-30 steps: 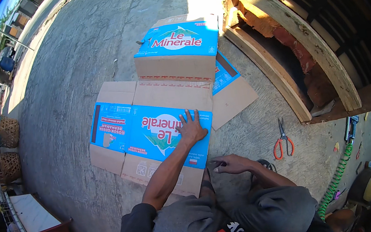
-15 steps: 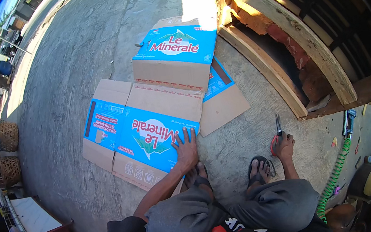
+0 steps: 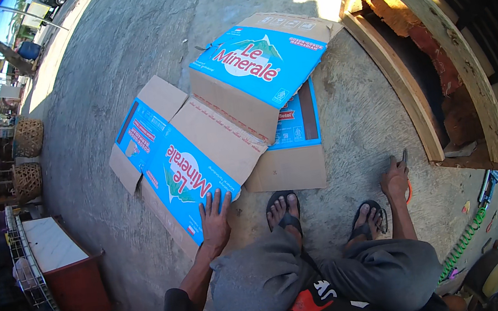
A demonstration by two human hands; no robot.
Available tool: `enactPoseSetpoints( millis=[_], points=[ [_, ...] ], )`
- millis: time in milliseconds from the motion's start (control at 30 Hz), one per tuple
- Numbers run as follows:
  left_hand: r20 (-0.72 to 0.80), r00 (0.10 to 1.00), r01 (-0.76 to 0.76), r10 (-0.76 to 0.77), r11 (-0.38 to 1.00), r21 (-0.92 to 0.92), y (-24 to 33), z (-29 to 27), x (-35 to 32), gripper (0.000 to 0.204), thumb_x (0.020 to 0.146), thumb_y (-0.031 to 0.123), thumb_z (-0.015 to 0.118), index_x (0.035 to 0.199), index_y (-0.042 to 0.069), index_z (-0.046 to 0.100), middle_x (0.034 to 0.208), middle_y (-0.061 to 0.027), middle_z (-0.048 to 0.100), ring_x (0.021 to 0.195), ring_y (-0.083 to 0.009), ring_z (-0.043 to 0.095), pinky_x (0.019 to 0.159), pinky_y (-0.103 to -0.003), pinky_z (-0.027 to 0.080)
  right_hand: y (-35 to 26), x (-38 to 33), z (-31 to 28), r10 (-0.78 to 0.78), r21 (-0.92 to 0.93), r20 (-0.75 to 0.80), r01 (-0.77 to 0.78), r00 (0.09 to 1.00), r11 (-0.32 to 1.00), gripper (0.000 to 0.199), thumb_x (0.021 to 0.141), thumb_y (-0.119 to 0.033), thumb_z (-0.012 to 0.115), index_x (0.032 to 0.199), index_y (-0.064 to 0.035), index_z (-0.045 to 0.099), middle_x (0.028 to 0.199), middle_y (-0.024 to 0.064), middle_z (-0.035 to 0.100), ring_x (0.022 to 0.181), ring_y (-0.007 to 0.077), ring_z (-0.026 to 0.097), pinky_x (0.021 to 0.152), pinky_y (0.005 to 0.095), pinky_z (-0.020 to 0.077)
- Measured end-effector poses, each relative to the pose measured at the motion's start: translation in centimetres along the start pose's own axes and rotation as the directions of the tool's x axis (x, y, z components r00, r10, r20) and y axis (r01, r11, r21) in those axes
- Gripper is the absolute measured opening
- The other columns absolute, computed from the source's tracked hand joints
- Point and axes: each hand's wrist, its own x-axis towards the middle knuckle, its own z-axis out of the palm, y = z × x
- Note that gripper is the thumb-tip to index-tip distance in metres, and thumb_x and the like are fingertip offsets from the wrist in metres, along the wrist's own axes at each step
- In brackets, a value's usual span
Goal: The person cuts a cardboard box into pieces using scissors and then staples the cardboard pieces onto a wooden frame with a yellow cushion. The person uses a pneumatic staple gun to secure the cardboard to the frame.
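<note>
A flattened cardboard box (image 3: 220, 122), printed blue with brown flaps, lies spread over the concrete in front of me. My left hand (image 3: 215, 225) presses flat on its near blue panel, fingers spread. Part of the cardboard sticks out beneath the upper panel on the right, showing a brown flap (image 3: 288, 169). To the right of my feet, my right hand (image 3: 394, 181) is closed around a pair of scissors (image 3: 409, 192) with red handles. Only a handle edge and part of the dark blades show past the fingers.
A wooden frame (image 3: 402, 84) of rough planks stands at the right. Near it lie a green coiled air hose (image 3: 465, 241) and its tool (image 3: 488, 187). A red-brown cabinet (image 3: 76, 288) with a white top and a wire rack (image 3: 34, 281) are at the left, wicker baskets (image 3: 28, 138) beyond.
The cardboard has turned and slid left, away from my left foot, with my left hand on it. My right hand has turned, hiding more of the scissors. The view has shifted too.
</note>
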Motion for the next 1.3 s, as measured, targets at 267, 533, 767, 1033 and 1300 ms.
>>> enactPoseSetpoints(
  millis=[267,533,767,1033,1300],
  points=[
    [-0.349,0.921,0.159,-0.171,0.985,-0.062,0.0,-0.2,3.0,0.066,0.078,-0.007,0.055,0.138,0.020,0.062,0.138,-0.0136,0.061,0.133,-0.0380,0.052,0.112,-0.056,0.034,8.9,-3.3,4.2,0.071,0.143,-0.154,-0.049,0.986,0.989,0.050,0.092,-0.014,0.060,0.139,-0.0049,0.047,0.117,0.0255,0.051,0.109,0.0441,0.053,0.092,0.0537,0.0445],
    [-0.283,0.958,-0.065,0.039,0.994,-0.084,1.1,-1.6,6.5,0.062,0.076,-0.002,0.061,0.135,0.015,0.063,0.134,-0.0151,0.064,0.122,-0.0428,0.060,0.105,-0.057,0.046,8.1,-3.5,3.6,0.187,-0.047,-0.095,-0.192,0.978,0.980,0.058,0.086,-0.020,0.067,0.139,-0.0066,0.048,0.109,0.0288,0.057,0.099,0.0460,0.059,0.090,0.0555,0.0464],
    [-0.266,0.953,-0.187,0.142,0.970,-0.153,5.3,2.6,4.8,0.047,0.086,0.012,0.061,0.133,0.015,0.064,0.131,-0.0152,0.065,0.117,-0.0416,0.064,0.100,-0.052,0.051,7.0,-1.7,2.2,0.254,0.054,0.148,-0.264,0.956,0.963,0.059,0.083,-0.021,0.068,0.138,-0.0107,0.049,0.101,0.0260,0.066,0.092,0.0422,0.067,0.082,0.0501,0.0523],
    [-0.208,0.976,-0.109,0.058,0.964,-0.243,6.2,3.9,-0.5,0.056,0.076,-0.004,0.056,0.126,0.017,0.070,0.128,-0.0108,0.068,0.122,-0.0338,0.062,0.105,-0.049,0.049,-3.0,-4.7,-7.3,-0.026,0.576,0.410,-0.237,0.912,0.782,0.045,0.083,-0.017,0.077,0.121,-0.0069,0.055,0.090,0.0108,0.063,0.078,0.0181,0.062,0.069,0.0333,0.0516],
    [-0.244,0.969,-0.091,0.035,0.970,-0.224,6.3,0.5,0.8,0.044,0.082,0.000,0.057,0.122,0.011,0.072,0.125,-0.0102,0.070,0.120,-0.0332,0.064,0.106,-0.049,0.047,-9.5,-5.2,-3.0,-0.357,0.514,0.735,-0.130,0.576,0.848,0.076,0.084,-0.065,0.069,0.118,0.0014,0.062,0.101,0.0139,0.064,0.096,0.0260,0.061,0.086,0.0410,0.0482]
  ],
)
